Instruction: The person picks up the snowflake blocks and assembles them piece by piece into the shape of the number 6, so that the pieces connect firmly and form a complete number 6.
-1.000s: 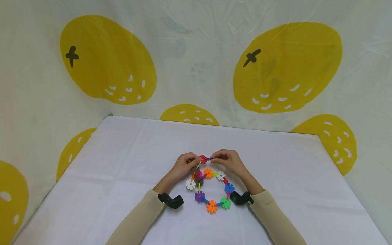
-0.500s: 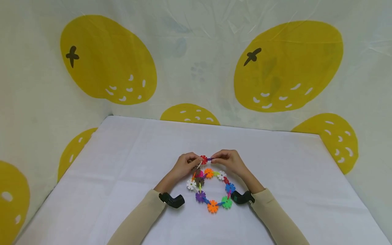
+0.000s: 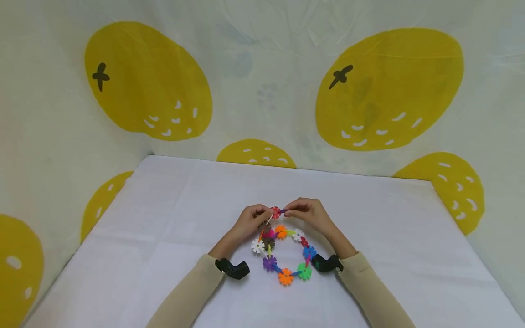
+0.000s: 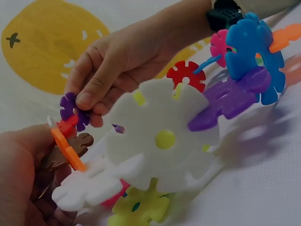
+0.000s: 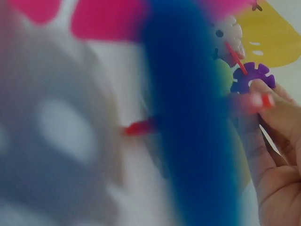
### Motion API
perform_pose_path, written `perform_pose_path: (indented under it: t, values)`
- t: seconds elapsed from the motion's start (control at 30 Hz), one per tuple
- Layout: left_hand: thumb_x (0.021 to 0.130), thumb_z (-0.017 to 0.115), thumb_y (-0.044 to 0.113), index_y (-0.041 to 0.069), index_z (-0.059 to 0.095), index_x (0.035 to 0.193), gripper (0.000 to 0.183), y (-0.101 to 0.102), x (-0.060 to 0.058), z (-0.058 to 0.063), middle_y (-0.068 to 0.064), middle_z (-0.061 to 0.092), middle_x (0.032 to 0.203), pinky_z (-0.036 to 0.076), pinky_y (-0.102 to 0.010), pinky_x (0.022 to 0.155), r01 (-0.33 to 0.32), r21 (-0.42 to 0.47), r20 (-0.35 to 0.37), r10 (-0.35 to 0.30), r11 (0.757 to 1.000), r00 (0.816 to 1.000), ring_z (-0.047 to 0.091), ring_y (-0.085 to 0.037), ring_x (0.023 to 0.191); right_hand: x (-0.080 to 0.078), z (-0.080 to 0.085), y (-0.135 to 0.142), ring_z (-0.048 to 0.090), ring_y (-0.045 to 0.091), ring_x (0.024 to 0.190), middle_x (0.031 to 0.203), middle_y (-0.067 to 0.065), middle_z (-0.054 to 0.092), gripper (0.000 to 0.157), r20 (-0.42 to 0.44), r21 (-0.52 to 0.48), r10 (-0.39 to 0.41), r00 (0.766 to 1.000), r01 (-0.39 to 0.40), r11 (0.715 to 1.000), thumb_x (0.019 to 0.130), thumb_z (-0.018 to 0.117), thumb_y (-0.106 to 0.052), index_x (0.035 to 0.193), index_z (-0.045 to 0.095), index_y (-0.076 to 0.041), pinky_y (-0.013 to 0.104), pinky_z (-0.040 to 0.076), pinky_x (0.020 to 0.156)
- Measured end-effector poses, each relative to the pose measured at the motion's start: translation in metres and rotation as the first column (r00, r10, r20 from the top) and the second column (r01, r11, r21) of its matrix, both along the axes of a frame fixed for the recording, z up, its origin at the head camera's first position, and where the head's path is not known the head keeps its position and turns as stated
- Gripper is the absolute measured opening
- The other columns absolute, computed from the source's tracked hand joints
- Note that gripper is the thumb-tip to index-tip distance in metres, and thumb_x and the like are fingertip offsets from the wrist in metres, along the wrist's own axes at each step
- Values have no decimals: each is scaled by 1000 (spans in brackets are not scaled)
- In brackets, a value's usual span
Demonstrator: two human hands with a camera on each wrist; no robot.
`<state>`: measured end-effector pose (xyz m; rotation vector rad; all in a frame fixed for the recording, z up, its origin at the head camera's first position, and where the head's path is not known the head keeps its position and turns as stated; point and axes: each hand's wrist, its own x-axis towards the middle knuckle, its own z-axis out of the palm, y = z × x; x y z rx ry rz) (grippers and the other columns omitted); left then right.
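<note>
Small notched plastic flower discs in many colours are slotted together into a looped chain. In the head view, my left hand [image 3: 251, 219] pinches the raised far end of the chain, thumb at a red disc [image 3: 276, 212]. Across from it, my right hand [image 3: 309, 213] pinches a purple disc [image 4: 69, 102] between thumb and index finger, its edge in the red one. A brown disc [image 4: 81, 143] and an orange disc [image 4: 67, 149] sit by the left fingers in the left wrist view. Nearer the body, the loop holds an orange disc [image 3: 285, 276] and a green disc [image 3: 305, 272].
The chain lies on a white-covered table [image 3: 197, 196], between the forearms. Black wrist cameras, left [image 3: 232, 269] and right [image 3: 326, 263], hang close beside the loop. A pale cloth wall [image 3: 262, 109] with yellow fruit prints rises behind the table.
The head view has shifted slightly, so everything appears a little farther right. Both hands keep their holds on the discs.
</note>
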<state>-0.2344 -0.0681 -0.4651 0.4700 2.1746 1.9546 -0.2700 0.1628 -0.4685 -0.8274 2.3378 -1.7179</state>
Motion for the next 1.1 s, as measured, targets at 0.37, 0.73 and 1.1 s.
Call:
perform_pose_path:
  t: [0.37, 0.73, 1.1]
  values:
    - [99, 58, 18, -8, 63, 99, 27, 6, -17, -33, 3, 58, 76, 44, -21, 60, -80, 57, 87, 75, 995, 993, 51, -9, 64, 0, -5, 10, 67, 19, 83, 102, 18, 69, 25, 171, 179, 121, 978, -152, 972, 96, 62, -8, 117, 64, 5, 24, 54, 76]
    - [99, 57, 20, -6, 65, 101, 26, 4, -17, -35, 0, 61, 80, 45, -22, 62, -91, 41, 81, 87, 995, 993, 53, -11, 65, 2, 1, 11, 67, 15, 89, 107, 15, 70, 20, 200, 251, 235, 951, -281, 926, 93, 64, -6, 111, 68, 2, 24, 53, 80]
    - [100, 57, 16, -9, 63, 102, 26, 3, -17, -35, 0, 55, 76, 46, -21, 60, -60, 77, 81, 54, 995, 995, 50, -10, 63, 4, -1, 18, 63, 12, 84, 100, 15, 71, 13, 212, 213, 336, 918, -379, 900, 93, 64, -2, 103, 71, 3, 23, 53, 80]
